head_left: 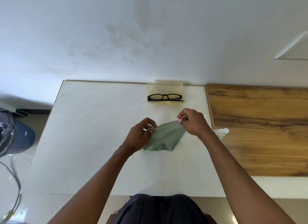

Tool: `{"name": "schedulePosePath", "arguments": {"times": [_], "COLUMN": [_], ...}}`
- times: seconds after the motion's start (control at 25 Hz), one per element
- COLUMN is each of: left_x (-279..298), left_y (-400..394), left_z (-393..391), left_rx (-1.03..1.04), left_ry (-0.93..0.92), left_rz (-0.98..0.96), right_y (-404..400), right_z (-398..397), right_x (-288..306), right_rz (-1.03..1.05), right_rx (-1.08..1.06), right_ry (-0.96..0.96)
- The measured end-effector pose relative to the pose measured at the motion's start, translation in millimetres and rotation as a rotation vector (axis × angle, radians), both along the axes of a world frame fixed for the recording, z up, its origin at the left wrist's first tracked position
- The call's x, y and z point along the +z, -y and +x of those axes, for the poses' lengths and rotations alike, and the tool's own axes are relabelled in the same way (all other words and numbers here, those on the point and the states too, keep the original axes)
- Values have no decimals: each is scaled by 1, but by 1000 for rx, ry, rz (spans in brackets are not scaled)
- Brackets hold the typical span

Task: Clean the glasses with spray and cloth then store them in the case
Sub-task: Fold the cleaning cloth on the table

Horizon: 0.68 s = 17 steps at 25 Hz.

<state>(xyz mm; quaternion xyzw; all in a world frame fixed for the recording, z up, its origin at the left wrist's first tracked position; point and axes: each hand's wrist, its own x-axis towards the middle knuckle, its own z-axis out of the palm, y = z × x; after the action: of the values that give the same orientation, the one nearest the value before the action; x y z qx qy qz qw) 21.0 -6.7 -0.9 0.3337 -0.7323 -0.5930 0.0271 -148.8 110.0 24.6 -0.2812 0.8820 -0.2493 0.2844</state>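
A grey-green cleaning cloth [164,137] hangs stretched between my two hands just above the white table [93,140]. My left hand [141,135] pinches its left edge and my right hand [194,122] pinches its upper right corner. Black-framed glasses [164,97] lie folded in the open, translucent yellowish case [165,88] at the table's far edge, against the wall. A small clear spray bottle [222,132] lies on its side to the right, partly hidden behind my right wrist.
A wooden surface [260,128] adjoins the table on the right. On the floor to the left are a dark blue cap [21,138], a black plastic bag [5,128] and cables [15,182]. A white wall stands behind the table.
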Motion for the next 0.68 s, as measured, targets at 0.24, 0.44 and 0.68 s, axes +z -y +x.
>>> {"name": "schedulePosePath", "arguments": {"times": [0.24, 0.44, 0.68], "left_x": [-11, -31, -24], "left_y": [-20, -14, -23], "left_z": [0, 16, 21], "left_rx": [332, 591, 540], "left_ry": [-104, 138, 199], "left_rz": [372, 155, 103], "right_y": [49, 44, -10], "right_z": [1, 23, 81], "right_x": [10, -19, -70], "right_rz": [-165, -235, -27], "right_rx": [123, 24, 41], "right_ry": [-282, -260, -403]}}
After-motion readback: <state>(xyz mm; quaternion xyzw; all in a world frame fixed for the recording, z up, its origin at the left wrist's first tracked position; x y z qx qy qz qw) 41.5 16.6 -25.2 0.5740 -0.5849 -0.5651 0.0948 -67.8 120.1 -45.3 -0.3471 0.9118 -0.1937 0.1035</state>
